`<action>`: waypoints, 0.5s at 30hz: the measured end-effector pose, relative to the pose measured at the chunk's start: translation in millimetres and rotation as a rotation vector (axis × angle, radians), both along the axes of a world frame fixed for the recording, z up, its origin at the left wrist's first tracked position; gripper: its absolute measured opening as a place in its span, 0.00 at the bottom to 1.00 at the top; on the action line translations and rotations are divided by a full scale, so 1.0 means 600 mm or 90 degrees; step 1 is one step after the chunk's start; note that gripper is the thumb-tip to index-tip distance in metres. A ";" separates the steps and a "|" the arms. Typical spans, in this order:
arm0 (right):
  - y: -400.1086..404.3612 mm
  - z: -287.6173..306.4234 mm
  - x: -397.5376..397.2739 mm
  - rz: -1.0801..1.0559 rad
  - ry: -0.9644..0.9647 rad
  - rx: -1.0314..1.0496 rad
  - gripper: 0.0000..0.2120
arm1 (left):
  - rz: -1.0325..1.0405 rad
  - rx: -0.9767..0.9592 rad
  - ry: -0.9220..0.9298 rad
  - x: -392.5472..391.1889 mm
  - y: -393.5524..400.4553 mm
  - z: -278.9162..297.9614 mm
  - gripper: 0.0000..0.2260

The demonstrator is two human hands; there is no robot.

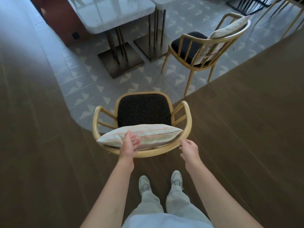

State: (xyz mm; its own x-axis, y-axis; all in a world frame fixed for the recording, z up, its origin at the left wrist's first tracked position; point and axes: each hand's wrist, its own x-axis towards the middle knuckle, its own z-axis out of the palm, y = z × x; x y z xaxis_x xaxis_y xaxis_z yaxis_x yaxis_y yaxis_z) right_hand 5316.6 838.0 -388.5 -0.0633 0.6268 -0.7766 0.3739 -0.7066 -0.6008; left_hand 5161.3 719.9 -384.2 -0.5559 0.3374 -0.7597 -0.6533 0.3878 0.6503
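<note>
A wooden armchair [187, 119] with a dark speckled seat stands right in front of me, its curved back rail nearest to me. A striped cushion [153, 133] leans against the inside of that back rail. My left hand [130, 143] hovers over the cushion's left part with fingers straight and spread, holding nothing. My right hand [189, 148] hangs just behind the rail's right curve, fingers loosely bent, fingertips close to the wood; whether they touch it is unclear.
A second wooden chair [181, 40] with its own cushion [227, 32] stands at the back right on patterned tiles. Two white tables [115, 12] on metal pedestal bases [120, 63] stand at the back. I stand on dark wood flooring, my feet [161, 180] behind the near chair.
</note>
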 end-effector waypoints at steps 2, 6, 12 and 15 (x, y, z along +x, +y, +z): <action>-0.013 -0.022 0.000 -0.009 -0.001 -0.033 0.18 | 0.041 -0.015 -0.027 -0.005 -0.026 -0.020 0.23; -0.024 -0.043 -0.017 -0.021 0.026 -0.066 0.22 | 0.128 -0.026 -0.079 -0.021 -0.059 -0.051 0.22; -0.037 -0.073 -0.045 -0.071 0.031 -0.119 0.19 | 0.234 -0.051 -0.118 -0.042 -0.076 -0.082 0.16; -0.054 -0.095 -0.059 -0.077 0.042 -0.147 0.17 | 0.268 -0.092 -0.111 -0.055 -0.085 -0.096 0.09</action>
State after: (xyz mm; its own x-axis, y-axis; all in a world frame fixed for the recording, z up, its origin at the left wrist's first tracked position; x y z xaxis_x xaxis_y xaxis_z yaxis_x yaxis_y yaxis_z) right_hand 5281.4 805.6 -445.6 -0.0534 0.4390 -0.8969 0.2440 -0.8652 -0.4380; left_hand 5128.4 668.7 -441.6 -0.4813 -0.0053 -0.8766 -0.8678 0.1436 0.4756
